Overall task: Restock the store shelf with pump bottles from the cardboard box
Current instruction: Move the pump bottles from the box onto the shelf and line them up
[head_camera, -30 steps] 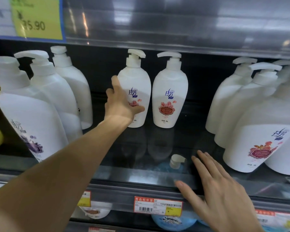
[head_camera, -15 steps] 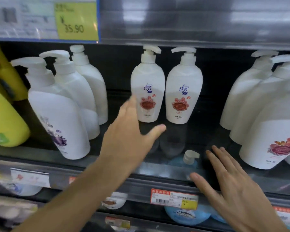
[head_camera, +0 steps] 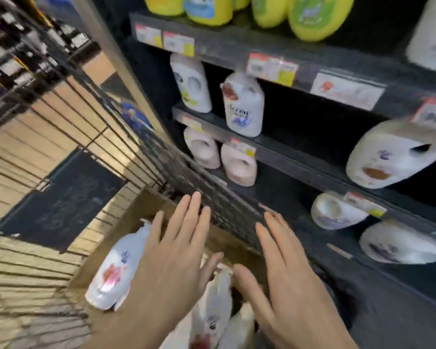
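Head view: three white pump bottles [head_camera: 116, 268] lie in the cardboard box [head_camera: 146, 210], below both hands. Left hand [head_camera: 179, 250] and right hand [head_camera: 285, 268] hover flat, fingers spread, grasping nothing. Dark shelves [head_camera: 300, 162] at right carry blurred bottles; wire cage [head_camera: 91, 117], wooden floor [head_camera: 23, 270] at left.

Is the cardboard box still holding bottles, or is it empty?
Not empty. White pump bottles lie tipped inside the cardboard box, under both open hands, left and right. The exact count is unclear.
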